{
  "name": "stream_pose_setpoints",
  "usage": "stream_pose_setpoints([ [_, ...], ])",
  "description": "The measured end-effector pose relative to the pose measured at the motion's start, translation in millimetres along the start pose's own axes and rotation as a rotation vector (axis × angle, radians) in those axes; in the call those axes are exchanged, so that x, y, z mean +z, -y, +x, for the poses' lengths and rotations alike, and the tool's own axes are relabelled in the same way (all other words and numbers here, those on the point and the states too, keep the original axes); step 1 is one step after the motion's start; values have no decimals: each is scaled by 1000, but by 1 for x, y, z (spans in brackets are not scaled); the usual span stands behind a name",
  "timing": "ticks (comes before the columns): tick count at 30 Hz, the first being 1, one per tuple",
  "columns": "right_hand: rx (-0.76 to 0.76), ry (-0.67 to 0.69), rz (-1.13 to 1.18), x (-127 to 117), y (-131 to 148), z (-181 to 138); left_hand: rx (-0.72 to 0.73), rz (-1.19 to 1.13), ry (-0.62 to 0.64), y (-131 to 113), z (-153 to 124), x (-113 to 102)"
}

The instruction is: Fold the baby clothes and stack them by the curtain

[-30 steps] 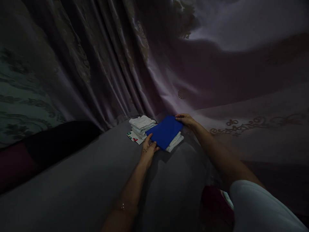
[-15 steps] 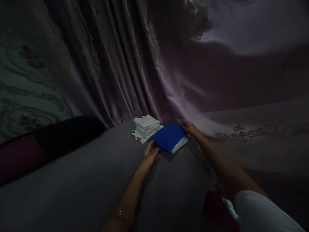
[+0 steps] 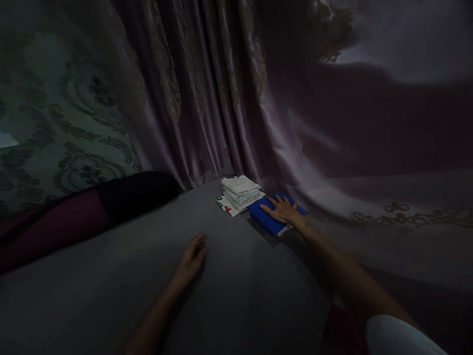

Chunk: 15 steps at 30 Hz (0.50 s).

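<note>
My right hand (image 3: 281, 211) lies flat with spread fingers on a folded blue cloth (image 3: 264, 220). Under the blue cloth, the edge of a white cloth (image 3: 285, 230) shows at the near side. Just left of it stands a stack of folded white cloths (image 3: 242, 186), resting on a white piece with a green and red print (image 3: 226, 206). My left hand (image 3: 192, 256) is over the grey surface, apart from the cloths, its fingers loosely curved and holding nothing that I can see.
The cloths lie on a grey flat surface (image 3: 148, 276). Behind hangs a shiny mauve curtain (image 3: 207, 123), with patterned green wallpaper (image 3: 74, 113) to its left. A black and maroon padded edge (image 3: 129, 197) runs along the left. Something dark red (image 3: 342, 330) sits low at the right.
My right hand has moved from the blue cloth's far right corner onto its top, fingers spread. My left hand has drawn away from the cloth, left and nearer to me. The view has turned left.
</note>
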State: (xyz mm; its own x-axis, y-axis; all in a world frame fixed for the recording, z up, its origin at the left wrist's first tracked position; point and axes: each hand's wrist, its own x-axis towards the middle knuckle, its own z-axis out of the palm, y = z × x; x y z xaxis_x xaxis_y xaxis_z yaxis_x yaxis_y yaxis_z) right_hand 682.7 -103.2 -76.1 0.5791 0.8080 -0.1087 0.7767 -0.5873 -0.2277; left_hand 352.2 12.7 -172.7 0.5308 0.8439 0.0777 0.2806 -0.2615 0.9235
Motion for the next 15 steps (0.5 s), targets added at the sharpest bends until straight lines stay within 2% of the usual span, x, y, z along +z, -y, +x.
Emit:
stream_pose_setpoints([
  [8,-1,14,-27,5,-8,10,79,505,-220,59,-36,-109],
  [12,12,11,-46,8,-8,15,63,698,-293,87,-65,-160],
  [15,4,-25,-69,10,-11,18,0,813,-347,95,-89,-192],
])
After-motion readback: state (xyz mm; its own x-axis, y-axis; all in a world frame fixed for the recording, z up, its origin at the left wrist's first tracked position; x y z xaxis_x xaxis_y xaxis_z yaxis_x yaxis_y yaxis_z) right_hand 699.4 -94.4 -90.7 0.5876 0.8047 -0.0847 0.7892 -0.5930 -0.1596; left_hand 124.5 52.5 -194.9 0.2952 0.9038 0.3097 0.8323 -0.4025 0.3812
